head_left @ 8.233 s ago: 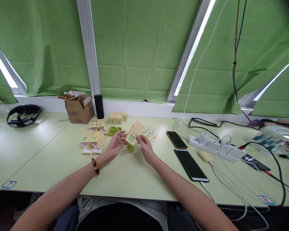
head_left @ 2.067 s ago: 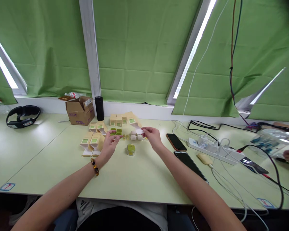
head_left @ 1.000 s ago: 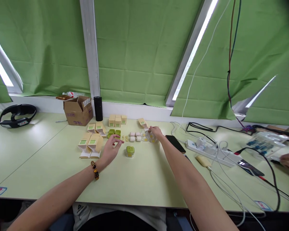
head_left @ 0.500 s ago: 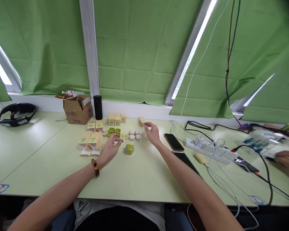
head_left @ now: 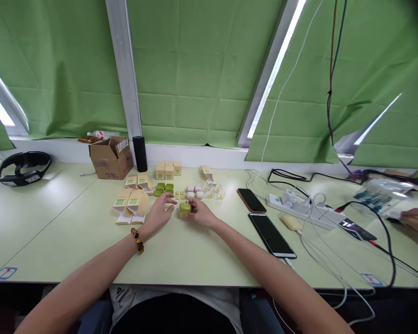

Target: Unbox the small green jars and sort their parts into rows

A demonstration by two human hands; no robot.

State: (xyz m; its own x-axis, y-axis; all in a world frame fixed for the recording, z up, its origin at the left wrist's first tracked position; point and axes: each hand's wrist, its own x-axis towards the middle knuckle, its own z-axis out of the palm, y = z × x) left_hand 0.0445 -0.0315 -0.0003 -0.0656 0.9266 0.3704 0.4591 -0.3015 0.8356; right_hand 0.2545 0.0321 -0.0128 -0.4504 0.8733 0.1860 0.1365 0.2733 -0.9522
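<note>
My right hand (head_left: 201,212) has its fingertips on the side of a small square jar with a green lid (head_left: 185,208), which stands at the middle of the table. To the left of it, my left hand (head_left: 161,209) hovers with fingers apart and holds nothing. Just beyond the left hand sit several green square caps (head_left: 164,188). Tiny yellow pieces (head_left: 179,195) lie beside them, then white-pink cylinders (head_left: 194,192). Clear cups with yellow bottoms (head_left: 213,190) are grouped at the right end of this row.
Opened cream cartons (head_left: 131,204) lie left; closed ones (head_left: 169,170) stand behind. Further back are a cardboard box (head_left: 111,157) and a black cylinder (head_left: 140,154). Two phones (head_left: 272,235), a power strip (head_left: 301,211) and cables lie right. Another person's hand (head_left: 417,220) is at the far right.
My right hand has moved from the clear cups down and left onto the green-lidded jar. The cups it covered now show. My left hand stays nearly where it was.
</note>
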